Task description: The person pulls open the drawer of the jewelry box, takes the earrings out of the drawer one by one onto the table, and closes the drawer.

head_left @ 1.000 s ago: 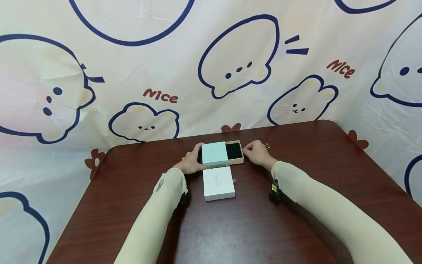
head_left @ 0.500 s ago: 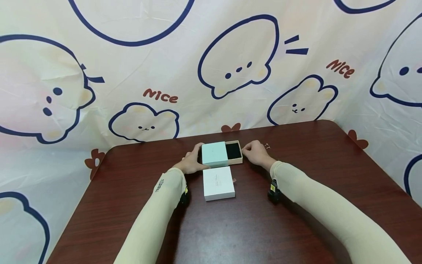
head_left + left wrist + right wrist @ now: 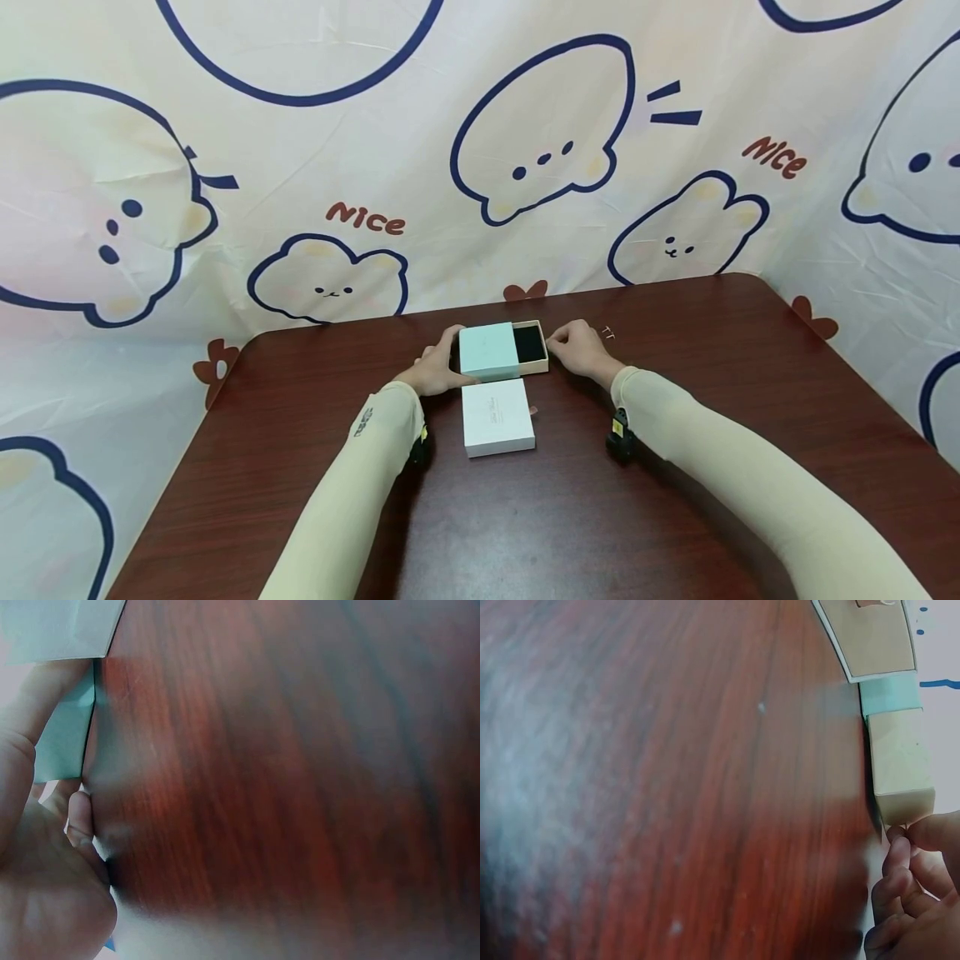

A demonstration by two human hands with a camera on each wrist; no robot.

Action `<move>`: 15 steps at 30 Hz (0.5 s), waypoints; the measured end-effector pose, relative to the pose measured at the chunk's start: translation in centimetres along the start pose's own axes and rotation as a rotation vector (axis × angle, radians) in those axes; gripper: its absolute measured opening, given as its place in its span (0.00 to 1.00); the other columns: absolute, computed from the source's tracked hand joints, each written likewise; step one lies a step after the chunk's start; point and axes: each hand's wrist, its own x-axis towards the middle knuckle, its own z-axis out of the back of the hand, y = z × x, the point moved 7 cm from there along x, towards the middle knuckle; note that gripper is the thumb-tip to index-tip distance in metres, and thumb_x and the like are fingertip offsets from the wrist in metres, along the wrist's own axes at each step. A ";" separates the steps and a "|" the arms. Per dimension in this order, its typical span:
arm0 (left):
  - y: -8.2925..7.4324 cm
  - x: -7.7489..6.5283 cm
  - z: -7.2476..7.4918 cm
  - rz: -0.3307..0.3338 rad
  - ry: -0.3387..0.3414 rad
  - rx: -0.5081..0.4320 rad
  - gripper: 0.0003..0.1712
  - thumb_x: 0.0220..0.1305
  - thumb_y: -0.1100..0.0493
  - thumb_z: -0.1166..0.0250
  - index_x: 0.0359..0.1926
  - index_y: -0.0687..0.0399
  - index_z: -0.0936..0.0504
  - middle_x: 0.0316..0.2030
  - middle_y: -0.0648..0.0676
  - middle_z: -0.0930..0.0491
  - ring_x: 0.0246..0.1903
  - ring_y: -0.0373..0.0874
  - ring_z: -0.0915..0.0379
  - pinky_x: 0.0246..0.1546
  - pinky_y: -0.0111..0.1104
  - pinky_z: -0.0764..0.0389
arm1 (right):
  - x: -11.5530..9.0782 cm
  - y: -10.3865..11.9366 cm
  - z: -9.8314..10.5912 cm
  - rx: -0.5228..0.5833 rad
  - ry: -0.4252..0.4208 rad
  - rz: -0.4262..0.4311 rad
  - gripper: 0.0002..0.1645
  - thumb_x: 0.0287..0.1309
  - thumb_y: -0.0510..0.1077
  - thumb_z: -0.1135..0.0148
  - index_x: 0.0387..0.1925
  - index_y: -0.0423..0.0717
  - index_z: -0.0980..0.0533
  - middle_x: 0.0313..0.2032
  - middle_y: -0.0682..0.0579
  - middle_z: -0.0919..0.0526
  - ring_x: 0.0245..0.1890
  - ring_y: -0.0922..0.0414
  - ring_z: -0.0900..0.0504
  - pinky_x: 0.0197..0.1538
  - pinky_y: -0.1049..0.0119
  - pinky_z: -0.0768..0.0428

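A pale teal drawer box lies near the table's far edge, its tan drawer partly out to the right. Black padding lines the drawer. My left hand grips the box's left end, thumb at the near side and fingers at the far side. At the drawer's outer end, my right hand pinches a small tab between thumb and fingertip; the fingers mostly hide it. The right wrist view shows the drawer with the fingertips right against its end.
Close in front of the teal box sits a white box with a small tan tab on its right. Two tiny gold-coloured pieces lie beyond the right hand on the brown table. A printed cloth hangs behind.
The right hand has moved slightly left, and the drawer has slid a little further into the teal sleeve. The left hand and the white box have stayed in place.
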 end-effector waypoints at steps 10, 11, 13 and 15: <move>-0.3 -0.3 0.1 -0.004 -0.002 0.012 0.60 0.62 0.47 0.28 0.80 0.38 0.62 0.75 0.66 0.44 0.76 0.66 0.56 0.72 0.62 0.48 | 0.0 0.2 -0.3 0.005 0.001 0.008 0.16 0.71 0.43 0.43 0.43 0.38 0.13 0.45 0.42 0.11 0.41 0.52 0.18 0.48 0.59 0.22; -0.4 -0.4 0.1 -0.006 -0.003 0.009 0.60 0.62 0.48 0.28 0.80 0.39 0.62 0.75 0.66 0.44 0.76 0.66 0.56 0.71 0.63 0.48 | 0.0 0.3 -0.4 0.006 0.002 0.009 0.16 0.71 0.43 0.43 0.43 0.38 0.13 0.45 0.42 0.11 0.41 0.52 0.18 0.48 0.58 0.22; -0.6 -0.7 0.2 -0.008 -0.005 0.010 0.59 0.63 0.48 0.28 0.80 0.40 0.62 0.75 0.66 0.44 0.76 0.66 0.55 0.71 0.63 0.47 | 0.1 0.3 -0.4 0.009 0.001 0.013 0.16 0.71 0.43 0.43 0.43 0.38 0.13 0.45 0.42 0.11 0.41 0.52 0.18 0.48 0.58 0.22; -0.9 -0.9 0.3 -0.015 -0.006 0.008 0.59 0.63 0.49 0.28 0.80 0.41 0.62 0.75 0.67 0.43 0.76 0.67 0.55 0.71 0.63 0.47 | 0.1 0.3 -0.4 0.013 -0.001 0.014 0.16 0.71 0.43 0.43 0.43 0.38 0.13 0.45 0.42 0.11 0.41 0.52 0.17 0.49 0.58 0.22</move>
